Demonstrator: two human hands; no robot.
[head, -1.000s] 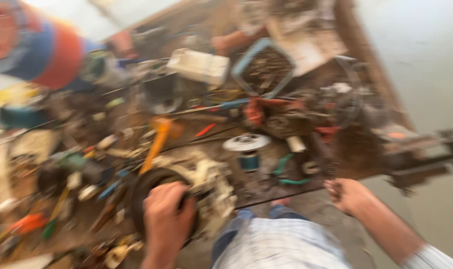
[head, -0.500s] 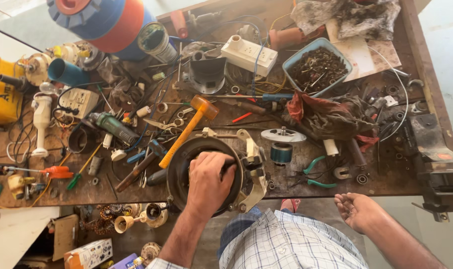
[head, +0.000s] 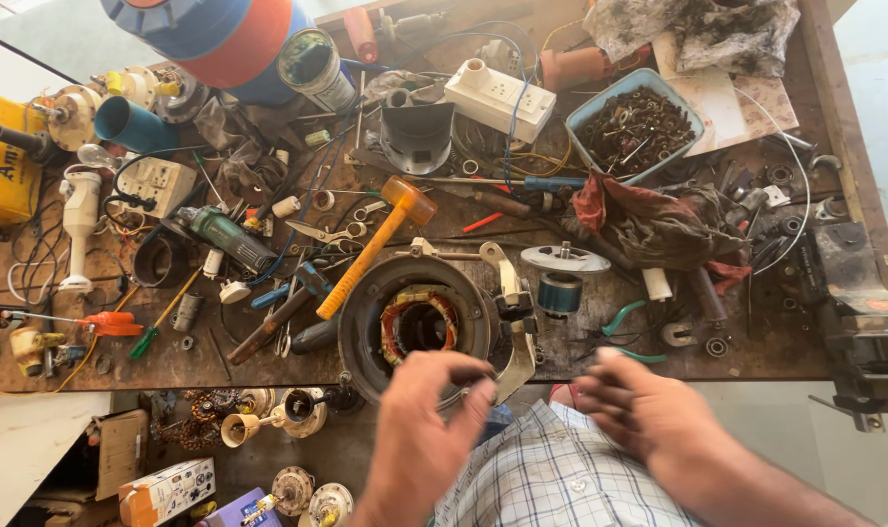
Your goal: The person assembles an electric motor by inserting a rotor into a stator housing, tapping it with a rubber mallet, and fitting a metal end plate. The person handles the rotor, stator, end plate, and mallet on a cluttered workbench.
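A round dark motor housing [head: 361,312] with copper windings [head: 419,317] inside lies at the front edge of the cluttered workbench [head: 756,356]. My left hand [head: 424,434] hovers just in front of its near rim with the fingers loosely bent and nothing in them. My right hand [head: 644,420] is to the right, over the bench's front edge, fingers spread and blurred, also empty. An orange-handled mallet [head: 366,259] rests against the housing's upper left. A small blue spool [head: 559,291] stands just right of the housing.
A blue tray [head: 580,112] of screws sits at the back, with a red rag [head: 649,220] below it. A vise [head: 864,303] is at the right end, a green angle grinder [head: 224,234] to the left. Tools, pliers and wires cover the bench; lamp holders lie on the floor.
My left hand has come off the top of the motor housing and drawn back to its near rim. My right hand has moved up and left toward the bench edge.
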